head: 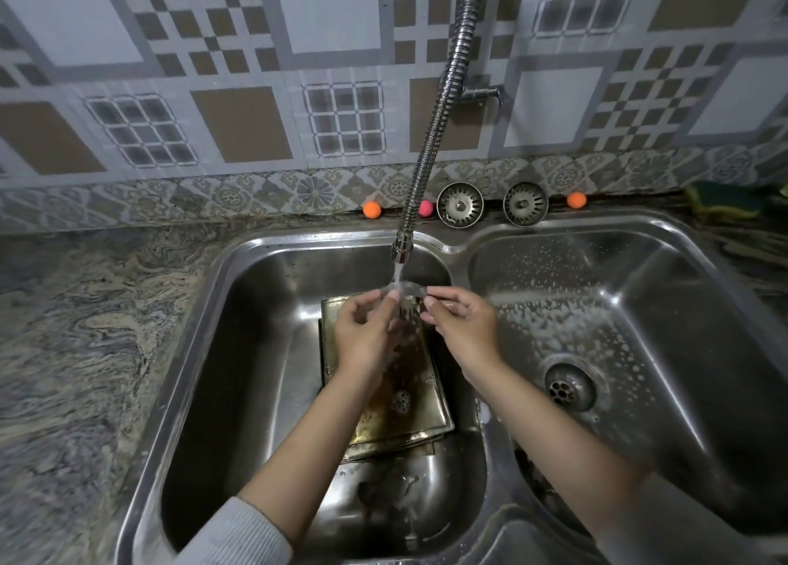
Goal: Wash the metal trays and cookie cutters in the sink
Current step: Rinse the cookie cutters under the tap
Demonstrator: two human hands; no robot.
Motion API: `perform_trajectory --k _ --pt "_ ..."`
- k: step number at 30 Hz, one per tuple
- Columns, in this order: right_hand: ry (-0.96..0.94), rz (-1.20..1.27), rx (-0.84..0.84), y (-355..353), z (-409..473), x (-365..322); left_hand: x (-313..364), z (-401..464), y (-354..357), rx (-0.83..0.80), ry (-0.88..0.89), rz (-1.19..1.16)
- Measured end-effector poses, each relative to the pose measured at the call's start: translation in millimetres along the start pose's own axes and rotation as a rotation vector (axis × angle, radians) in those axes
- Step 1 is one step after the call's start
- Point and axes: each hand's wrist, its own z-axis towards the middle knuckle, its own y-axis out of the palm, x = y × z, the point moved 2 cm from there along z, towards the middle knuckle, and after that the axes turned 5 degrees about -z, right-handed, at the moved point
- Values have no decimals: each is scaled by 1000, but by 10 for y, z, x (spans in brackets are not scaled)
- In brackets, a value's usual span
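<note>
Both hands, left hand (366, 330) and right hand (462, 325), pinch a ring cookie cutter (405, 288) under running water; no writing is legible.

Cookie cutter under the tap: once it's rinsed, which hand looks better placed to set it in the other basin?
Probably the right hand. Both hands pinch the cookie cutter under the faucet, but the right one is nearer the right basin; the left hand would have to cross over.

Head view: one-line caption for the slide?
Both hands, left and right, hold a metal cookie cutter under the running tap, above stacked trays in the left sink basin.
</note>
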Motion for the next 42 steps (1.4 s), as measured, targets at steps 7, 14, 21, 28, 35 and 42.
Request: perform_trajectory --k 7,14,21,28,35,42 --pt "-18 -48 47 -55 51 26 -70 -10 106 15 -65 -65" --pt "1 -53 -9 6 50 80 -83 25 -19 50 -99 -44" --pt "14 40 -82 212 75 57 58 84 -175 64 -111 -58" --pt "73 91 -104 224 83 64 106 134 -190 63 -133 -3" --pt "119 71 -65 49 135 -4 69 216 10 26 -196 15" --pt "135 39 -55 -5 126 -46 53 241 39 28 -212 29"
